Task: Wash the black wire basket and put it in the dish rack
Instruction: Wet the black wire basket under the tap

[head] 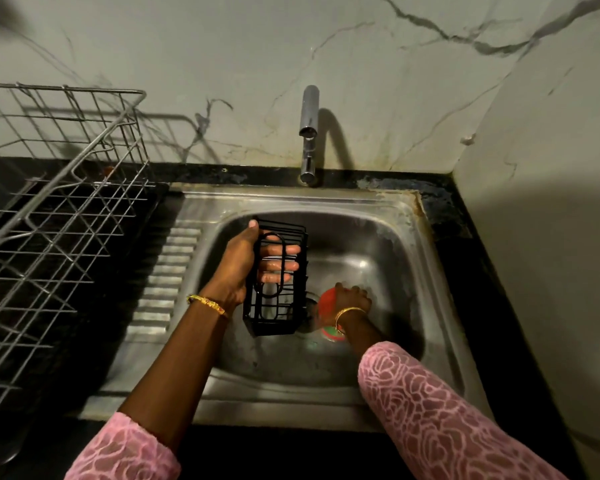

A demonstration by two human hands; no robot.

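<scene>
My left hand [243,261] grips the black wire basket [278,306] by its upper end and holds it over the left part of the steel sink [388,216]; my fingers show through the wires. Down in the basin, my right hand [352,297] rests with curled fingers on a round red and green container [326,318] beside the drain. Whether it grips the container I cannot tell. The silver wire dish rack [59,216] stands on the counter left of the sink, with nothing in the part I see.
A chrome tap [308,133] rises behind the sink; no water runs from it. A ribbed drainboard [167,275] lies between rack and basin. Black counter [471,258] edges the sink, and a marble wall closes in on the right.
</scene>
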